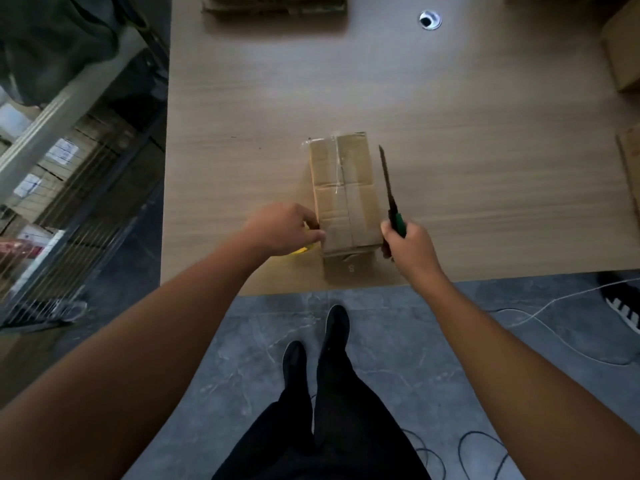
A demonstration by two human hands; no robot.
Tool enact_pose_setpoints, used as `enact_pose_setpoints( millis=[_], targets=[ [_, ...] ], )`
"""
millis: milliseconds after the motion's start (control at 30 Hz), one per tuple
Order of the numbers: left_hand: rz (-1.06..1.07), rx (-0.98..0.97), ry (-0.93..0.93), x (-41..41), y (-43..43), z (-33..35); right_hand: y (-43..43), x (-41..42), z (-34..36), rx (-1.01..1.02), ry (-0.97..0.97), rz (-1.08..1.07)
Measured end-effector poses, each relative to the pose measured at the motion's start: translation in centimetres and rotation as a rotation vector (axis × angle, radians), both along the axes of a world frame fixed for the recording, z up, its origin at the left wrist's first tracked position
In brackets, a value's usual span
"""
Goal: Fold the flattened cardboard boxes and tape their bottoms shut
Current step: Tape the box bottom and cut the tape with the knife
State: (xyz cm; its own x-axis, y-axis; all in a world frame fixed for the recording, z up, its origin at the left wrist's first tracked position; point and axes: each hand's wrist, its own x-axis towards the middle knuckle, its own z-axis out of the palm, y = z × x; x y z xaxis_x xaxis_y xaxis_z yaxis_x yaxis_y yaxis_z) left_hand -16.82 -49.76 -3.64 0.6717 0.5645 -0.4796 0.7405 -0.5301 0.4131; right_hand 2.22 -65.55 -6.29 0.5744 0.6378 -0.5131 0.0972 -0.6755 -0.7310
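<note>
Cardboard box is standing on the table near its front edge, directly ahead of the person, with its closed flaps facing up. Clear tape is running along the centre seam from the far end toward the near end, so the bottom appears to be largely sealed.

The left hand is resting against the near left corner of the box, its fingers curling with the tips touching the cardboard. This placement is likely bracing the box against sliding. A yellow object, possibly a tape roll, is showing beneath this hand. Whether the fingers are holding it cannot be determined.

The right hand is wrapping fully around the green handle of a knife, gripping it firmly. The blade is pointing away from the person and is lying just beside the right edge of the box, apart from the left hand. This orientation is judged to be holding the cutting edge clear of the bracing fingers while the tool is being presented to the tape. The step in hand is probably cutting the tape free at the near end of the seam.

A stack of flattened cardboard is lying at the far edge of the table, and further boxes are sitting at the right side, well apart from the work.
</note>
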Motion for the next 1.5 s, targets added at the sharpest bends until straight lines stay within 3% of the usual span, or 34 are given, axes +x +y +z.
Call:
enact_pose_setpoints(
  millis=[133,200,333,500,567,700,900,967,1067,1167,1500],
  targets=[
    [-0.006,-0.004,0.032,0.1,0.1,-0.4,0.1,1.0,-1.3,-0.029,0.569,-0.223],
    [-0.013,-0.002,0.042,0.3,0.1,-0.4,-0.1,1.1,-1.8,-0.062,0.663,-0.242],
    [0.012,0.006,0.057,0.2,-0.4,-0.2,-0.1,1.3,-0.1,0.006,0.313,-0.211],
    [0.064,0.052,0.064,-0.1,-1.2,0.4,-0.4,-1.2,3.6,0.129,-0.337,0.274],
    [0.09,0.055,0.057,-0.3,-1.5,0.3,-0.3,-3.9,3.9,0.118,-0.485,0.456],
    [0.112,0.032,0.038,-1.0,-1.9,0.1,-0.1,-7.2,3.0,-0.126,-0.354,0.576],
    [0.095,-0.132,-0.109,-4.2,-1.8,0.9,0.5,-8.9,3.3,-0.266,-0.339,0.599],
    [0.073,-0.112,-0.131,-4.9,-2.1,1.2,1.0,-9.5,3.6,-0.284,-0.292,0.575],
    [-0.02,0.024,0.029,-4.8,-1.8,1.2,1.3,-9.9,4.2,-0.292,-0.239,0.534],
    [0.063,0.044,0.12,-5.5,-0.1,1.2,1.4,-10.2,4.8,-0.283,-0.172,0.531],
    [0.037,0.011,-0.102,-6.5,-0.1,-0.2,2.1,-11.3,3.7,-0.41,-0.256,0.647]
  ],
)
